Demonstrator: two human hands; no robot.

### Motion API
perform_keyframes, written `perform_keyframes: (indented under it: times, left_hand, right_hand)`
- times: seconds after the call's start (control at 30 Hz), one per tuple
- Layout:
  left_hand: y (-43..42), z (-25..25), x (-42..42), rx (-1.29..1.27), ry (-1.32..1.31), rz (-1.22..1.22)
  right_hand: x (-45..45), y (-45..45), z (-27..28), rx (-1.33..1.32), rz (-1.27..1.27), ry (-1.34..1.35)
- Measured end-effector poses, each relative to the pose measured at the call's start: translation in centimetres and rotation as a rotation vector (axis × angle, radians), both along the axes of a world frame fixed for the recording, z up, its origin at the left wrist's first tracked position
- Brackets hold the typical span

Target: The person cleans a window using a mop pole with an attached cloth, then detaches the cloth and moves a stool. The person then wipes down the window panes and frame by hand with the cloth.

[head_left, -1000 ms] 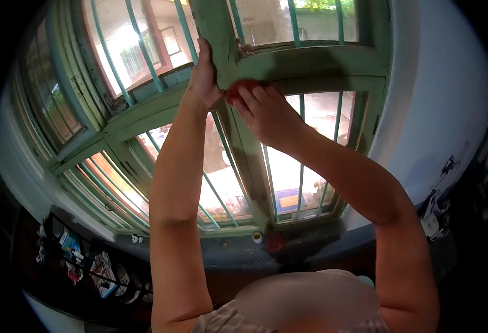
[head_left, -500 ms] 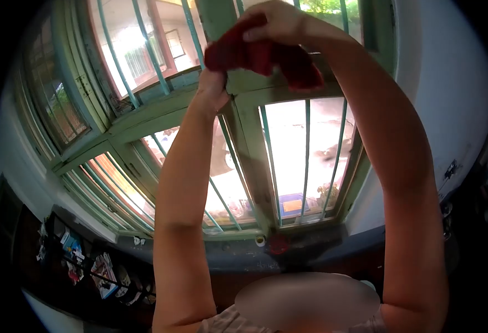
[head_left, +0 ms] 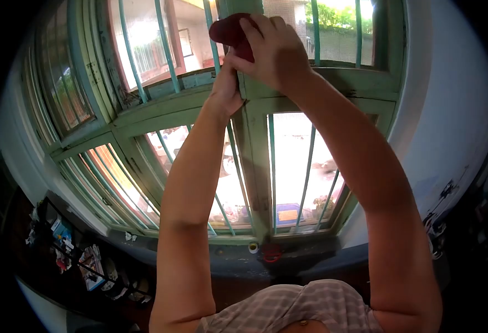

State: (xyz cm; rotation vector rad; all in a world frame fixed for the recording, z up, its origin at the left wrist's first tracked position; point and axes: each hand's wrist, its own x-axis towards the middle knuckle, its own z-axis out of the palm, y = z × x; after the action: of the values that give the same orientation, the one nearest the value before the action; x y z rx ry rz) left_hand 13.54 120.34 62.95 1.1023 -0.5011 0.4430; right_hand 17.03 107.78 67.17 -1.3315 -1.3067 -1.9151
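Note:
High in front of the window, a dark red cloth (head_left: 234, 30) is bunched up between both hands. My right hand (head_left: 274, 53) is closed on its right side, with the fingers bent over the top. Just below and to the left, my left hand (head_left: 227, 89) reaches up to the cloth's underside and grips it; the cloth and my right hand cover most of its fingers. Behind both hands stands the green wooden window frame (head_left: 255, 150), its vertical post close to my left wrist.
Green bars (head_left: 166, 47) cross the window panes. On the grey sill (head_left: 227, 260) stand a small round container (head_left: 253, 247) and a red ring-shaped thing (head_left: 272, 253). A dark shelf with papers (head_left: 92, 267) is at lower left. A white wall (head_left: 449, 116) rises at right.
My right hand has moved left and down, closer to my left hand. The cloth, which hung out to the right, is now gathered into a smaller bunch. The view has shifted slightly.

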Motion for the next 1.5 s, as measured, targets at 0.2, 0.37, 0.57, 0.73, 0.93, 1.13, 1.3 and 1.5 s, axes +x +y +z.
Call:
perform_keyframes:
  times: [0.2, 0.37, 0.57, 0.73, 0.93, 1.13, 1.3, 1.5]
  left_hand:
    - [1.1, -0.5, -0.1, 0.094, -0.002, 0.047]
    - [1.0, -0.1, 0.1, 0.041, 0.025, -0.167]
    - [0.2, -0.3, -0.7, 0.035, -0.040, -0.132]
    - [1.3, -0.8, -0.1, 0.019, 0.091, -0.162]
    - [-0.2, -0.2, -0.5, 0.013, 0.014, 0.004]
    - [0.6, -0.4, 0.2, 0.025, -0.018, -0.065]
    - [0.6, -0.2, 0.2, 0.026, -0.020, -0.013]
    - [0.4, 0.0, 0.0, 0.056, 0.018, -0.023]
  right_hand:
    - [0.4, -1.2, -8.3, -0.220, -0.067, 0.035]
    - [1.9, -1.6, -7.9, -0.103, -0.119, -0.057]
    - [0.1, 0.2, 0.9, 0.098, -0.113, 0.017]
    - [-0.5, -2.1, -8.7, -0.187, -0.144, 0.067]
    - [-0.2, -3.6, -3.0, 0.146, 0.077, 0.487]
    - [-1.0, -0.5, -2.2, -0.027, -0.105, 0.693]
    - [-0.3, -2.7, -5.2, -0.287, -0.341, 0.418]
    - [0.5, -6.6, -2.9, -0.566, -0.541, 0.197]
